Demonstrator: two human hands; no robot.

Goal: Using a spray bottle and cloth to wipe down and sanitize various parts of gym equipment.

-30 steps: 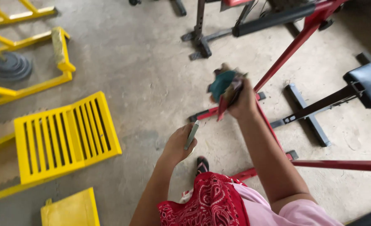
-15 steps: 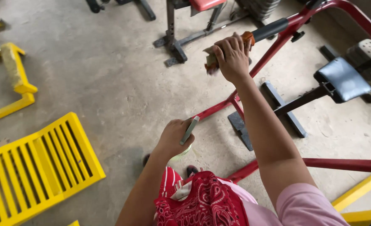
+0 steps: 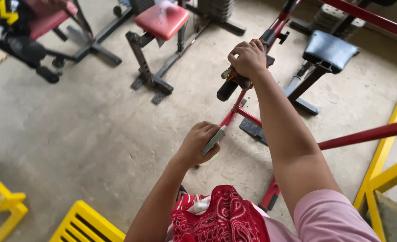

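Observation:
My right hand [image 3: 247, 57] is closed around the black foam handle [image 3: 229, 88] of a red gym machine [image 3: 274, 28], pressing a crumpled cloth [image 3: 231, 73] against the grip. My left hand [image 3: 199, 142] hangs lower, near my waist, fingers wrapped around a thin grey-green flat object [image 3: 214, 140] like a small sprayer lever or bottle part. A pale green shape shows just under that hand. A red patterned bandana [image 3: 221, 217] hangs at my front over a pink shirt.
A red-padded seat on a black frame [image 3: 161, 20] stands ahead on the concrete floor. A black padded seat [image 3: 329, 49] sits at right behind the red machine. Yellow metal frames [image 3: 379, 172] are at right and a yellow slatted plate [image 3: 84, 224] at bottom left. A red bar [image 3: 364, 134] crosses at right.
The view has swung up and right, yellow equipment sliding out at left. My right hand carried the cloth from mid-air onto the machine's black handle and now grips it. My left hand stayed closed on its object.

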